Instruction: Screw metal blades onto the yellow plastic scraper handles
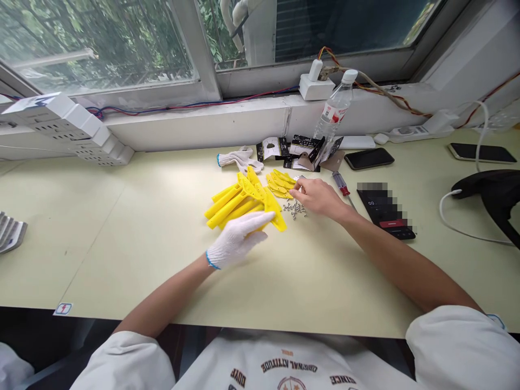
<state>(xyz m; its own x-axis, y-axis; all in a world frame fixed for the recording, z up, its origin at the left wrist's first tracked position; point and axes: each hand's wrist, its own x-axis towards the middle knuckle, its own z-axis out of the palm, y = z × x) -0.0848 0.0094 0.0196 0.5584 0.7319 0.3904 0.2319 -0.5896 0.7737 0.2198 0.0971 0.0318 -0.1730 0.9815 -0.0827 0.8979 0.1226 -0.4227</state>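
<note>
My left hand (241, 235), in a white knit glove with a blue cuff edge, is closed around a yellow plastic handle (277, 212). The handle's broad end sticks out past the fingers; the rest is hidden. Just beyond lies a pile of similar yellow handles (225, 205). My right hand (319, 196) is bare, with its fingertips drawn together beside a group of small flat yellow plastic pieces (280, 183). Anything between those fingertips is too small to make out. Below them, small silver screws (293, 208) are scattered on the table.
A white glove (242, 158) and black packaging cards (306, 149) lie behind the pile. To the right are a screwdriver (341, 184), a black phone (369, 158) and a phone with a lit screen (385, 214). A plastic bottle (333, 111) stands near the sill. White boxes (77, 127) are stacked left.
</note>
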